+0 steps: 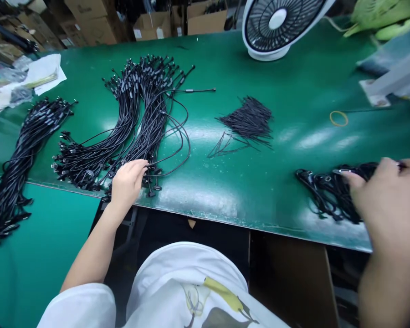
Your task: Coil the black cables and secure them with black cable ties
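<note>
My left hand [128, 181] rests on the near ends of a big spread of black cables [136, 114] on the green table [259, 182], its fingers curled and pinching at the plugs by the table's front edge. My right hand [386, 191] lies on a smaller coiled bundle of black cables [328, 191] at the right, fingers bent over it. Between the two hands lies a small heap of thin black cable ties [249, 120].
A white table fan [276, 25] stands at the back. Another long cable bundle [23, 150] runs down the left side. A yellow rubber band [339, 118] lies at the right. Papers and plastic bags [37, 75] sit at the far left, cardboard boxes [153, 25] behind.
</note>
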`<state>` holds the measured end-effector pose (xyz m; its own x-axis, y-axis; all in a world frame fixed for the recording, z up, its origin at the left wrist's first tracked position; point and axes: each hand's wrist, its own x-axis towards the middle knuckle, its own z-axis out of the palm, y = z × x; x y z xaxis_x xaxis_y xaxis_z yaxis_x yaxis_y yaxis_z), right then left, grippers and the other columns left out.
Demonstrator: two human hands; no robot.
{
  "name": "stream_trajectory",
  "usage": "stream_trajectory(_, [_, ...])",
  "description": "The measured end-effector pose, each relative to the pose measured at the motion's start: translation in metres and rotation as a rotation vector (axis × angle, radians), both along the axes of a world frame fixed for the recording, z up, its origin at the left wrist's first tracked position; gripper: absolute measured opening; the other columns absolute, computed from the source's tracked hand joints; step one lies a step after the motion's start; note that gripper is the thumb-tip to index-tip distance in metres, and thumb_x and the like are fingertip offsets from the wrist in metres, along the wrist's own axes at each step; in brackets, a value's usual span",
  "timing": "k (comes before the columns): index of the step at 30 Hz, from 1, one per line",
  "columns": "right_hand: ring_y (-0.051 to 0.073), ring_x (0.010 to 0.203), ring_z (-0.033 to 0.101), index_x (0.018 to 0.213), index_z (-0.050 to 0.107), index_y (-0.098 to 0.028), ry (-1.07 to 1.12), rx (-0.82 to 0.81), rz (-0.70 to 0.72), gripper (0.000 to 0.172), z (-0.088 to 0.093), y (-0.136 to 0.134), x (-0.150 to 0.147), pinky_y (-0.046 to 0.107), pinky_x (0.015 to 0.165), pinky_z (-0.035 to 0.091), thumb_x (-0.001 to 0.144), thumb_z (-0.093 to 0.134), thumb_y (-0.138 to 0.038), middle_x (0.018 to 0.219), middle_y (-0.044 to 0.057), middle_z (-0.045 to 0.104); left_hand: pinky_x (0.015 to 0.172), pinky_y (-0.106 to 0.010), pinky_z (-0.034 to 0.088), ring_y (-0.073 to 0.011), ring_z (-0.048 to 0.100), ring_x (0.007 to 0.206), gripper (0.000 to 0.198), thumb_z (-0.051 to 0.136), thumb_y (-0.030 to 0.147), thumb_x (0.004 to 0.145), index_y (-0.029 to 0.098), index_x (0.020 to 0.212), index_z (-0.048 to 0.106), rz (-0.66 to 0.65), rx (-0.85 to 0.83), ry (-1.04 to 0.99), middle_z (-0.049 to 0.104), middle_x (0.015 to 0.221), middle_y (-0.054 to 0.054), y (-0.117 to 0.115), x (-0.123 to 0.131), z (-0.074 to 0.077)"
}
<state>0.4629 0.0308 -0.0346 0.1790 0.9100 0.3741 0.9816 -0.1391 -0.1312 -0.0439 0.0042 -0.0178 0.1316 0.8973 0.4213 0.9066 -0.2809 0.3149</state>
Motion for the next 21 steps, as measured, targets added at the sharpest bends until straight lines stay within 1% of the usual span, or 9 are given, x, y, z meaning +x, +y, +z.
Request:
stream_trajectory(2, [0.038,0.103,0.059,0.114,0.064,-0.034,0.191,-0.083,0.099,0.036,0.009,0.003,-0.043,0.048,0.067,0.037,0.091,0.043,-0.051,0.109,0.020,0.064,0.086,-0.031,0.051,-0.0167,0.067,0.087,0.022,0.047,0.026,0.096,0.019,0.102,0.068,0.016,-0.010,-0.148,0.072,0.099,-0.006,-0.005,0.008,0.019])
stream_trajectory(3, [0.035,0.101,0.061,0.110,0.066,-0.036,0.350,-0.185,0.212,0.032,0.011,0.006,-0.070,0.048,0.073,0.042,0.091,0.044,-0.049,0.107,0.015,0.067,0.080,-0.029,0.052,-0.0143,0.066,0.077,0.022,0.048,0.026,0.096,0.019,0.100,0.068,0.018,-0.050,-0.232,0.071,0.092,-0.005,-0.009,0.011,0.029])
stream_trajectory(6, [0.022,0.084,0.067,0.106,0.067,-0.026,0.860,-0.654,0.626,0.033,0.010,0.023,-0.165,0.041,0.085,0.052,0.092,0.044,-0.045,0.095,0.006,0.071,0.061,-0.023,0.049,-0.0095,0.057,0.056,0.021,0.049,0.028,0.095,0.020,0.094,0.068,0.007,-0.280,-0.445,0.064,0.070,0.001,-0.027,0.018,0.055])
stream_trajectory(8, [0.017,0.082,0.067,0.118,0.061,-0.020,1.100,-0.758,0.735,0.036,0.008,0.046,-0.228,0.035,0.081,0.054,0.094,0.044,-0.041,0.104,0.007,0.071,0.053,-0.022,0.044,-0.0090,0.053,0.050,0.021,0.048,0.031,0.096,0.020,0.093,0.066,-0.008,-0.432,-0.540,0.059,0.062,0.003,-0.043,0.018,0.065])
stream_trajectory(10, [0.016,0.081,0.068,0.115,0.059,-0.016,1.256,-0.799,0.710,0.042,0.006,0.076,-0.281,0.033,0.076,0.055,0.099,0.032,-0.044,0.106,0.012,0.070,0.048,-0.022,0.042,-0.0087,0.052,0.048,0.022,0.048,0.034,0.096,0.020,0.094,0.065,-0.027,-0.522,-0.612,0.060,0.063,0.002,-0.059,0.014,0.070])
stream_trajectory(13, [0.018,0.089,0.065,0.107,0.059,-0.014,1.175,-0.605,0.585,0.034,0.003,0.122,-0.329,0.032,0.079,0.053,0.100,0.037,-0.039,0.107,0.016,0.067,0.049,-0.023,0.043,-0.0090,0.054,0.051,0.023,0.047,0.036,0.096,0.020,0.095,0.065,-0.016,-0.503,-0.657,0.064,0.073,0.000,-0.074,-0.005,0.068])
stream_trajectory(16, [0.019,0.097,0.060,0.103,0.057,-0.015,1.038,-0.417,0.521,0.017,-0.001,0.154,-0.343,0.029,0.083,0.047,0.087,0.059,-0.022,0.103,0.012,0.065,0.055,-0.025,0.047,-0.0120,0.058,0.058,0.024,0.047,0.036,0.096,0.021,0.101,0.066,0.149,-0.344,-0.553,0.064,0.074,-0.001,-0.069,-0.046,0.054])
stream_trajectory(19, [0.015,0.072,0.056,0.083,0.057,-0.015,0.981,-0.453,0.560,0.007,0.007,0.169,-0.341,0.025,0.068,0.045,0.083,0.061,-0.021,0.071,0.004,0.058,0.075,-0.033,0.053,-0.0192,0.065,0.078,0.029,0.045,0.035,0.096,0.019,0.107,0.066,0.370,-0.142,-0.271,0.069,0.091,-0.007,-0.047,-0.094,0.031])
stream_trajectory(21, [0.011,0.058,0.047,0.083,0.056,-0.016,1.017,-0.483,0.620,0.017,0.024,0.177,-0.340,0.022,0.058,0.041,0.091,0.049,-0.028,0.062,-0.001,0.050,0.095,-0.044,0.048,-0.0275,0.062,0.106,0.033,0.044,0.032,0.095,0.017,0.115,0.065,0.431,-0.017,-0.047,0.066,0.116,-0.014,-0.031,-0.112,0.015])
